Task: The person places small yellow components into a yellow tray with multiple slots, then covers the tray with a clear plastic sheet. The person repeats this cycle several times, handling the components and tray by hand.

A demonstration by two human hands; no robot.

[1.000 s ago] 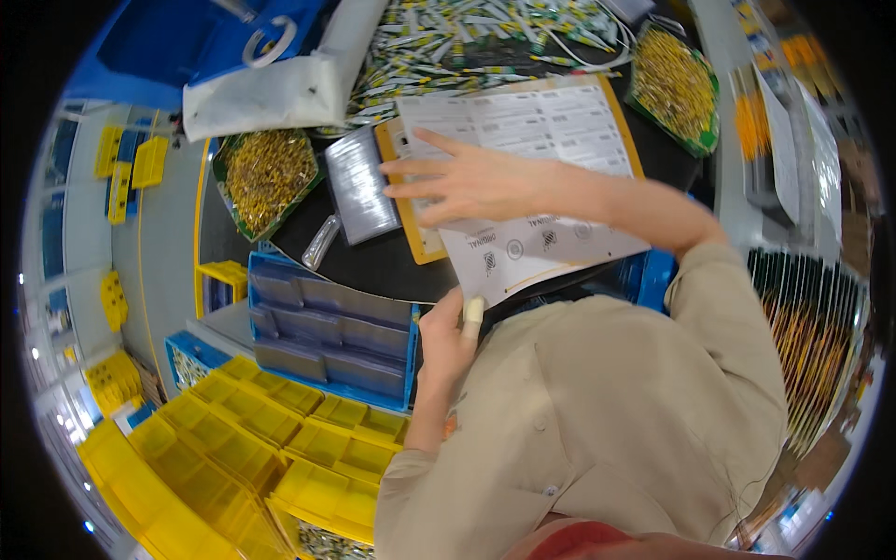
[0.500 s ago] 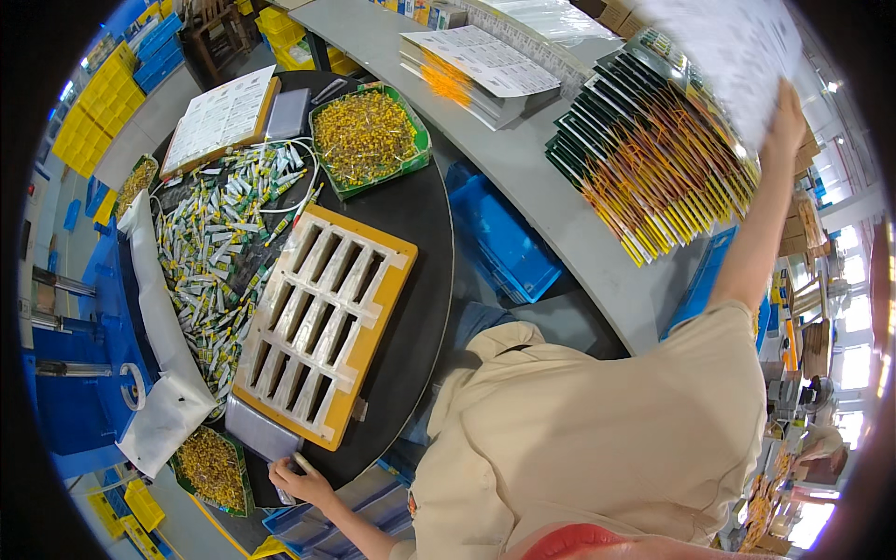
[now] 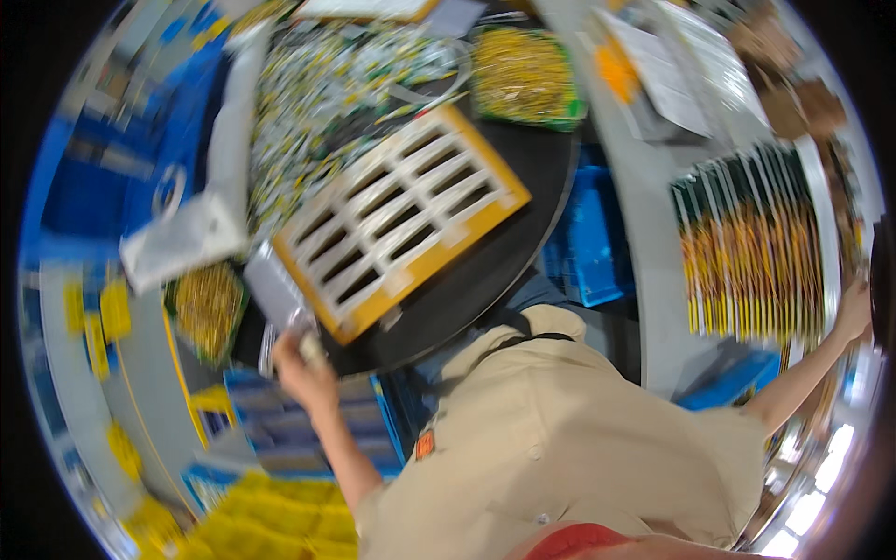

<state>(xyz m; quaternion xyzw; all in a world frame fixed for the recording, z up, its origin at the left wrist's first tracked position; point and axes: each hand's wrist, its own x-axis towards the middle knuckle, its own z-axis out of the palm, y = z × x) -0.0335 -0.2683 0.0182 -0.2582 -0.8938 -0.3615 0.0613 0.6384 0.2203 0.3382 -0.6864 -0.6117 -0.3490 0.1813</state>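
Observation:
My left hand is closed at the near edge of the round black table, its fingers curled about a small pale thing too blurred to name. It lies just beside a flat grey case and a yellow-edged tray with rows of slots. Small white, green and yellow tubes are heaped behind the tray. Far to the right, my right hand reaches past a row of overlapping colourful cards. A white sheet-like edge shows beside it. Blur hides its fingers and anything in them.
Two green-edged boxes hold small yellow pieces, one at the back and one at the left. A blue bin stands between the round table and the grey bench. Yellow crates are at lower left.
The whole view has turned and blurred. My right hand, which held up a white printed sheet, has come down beside the cards. My left hand stays by the grey case.

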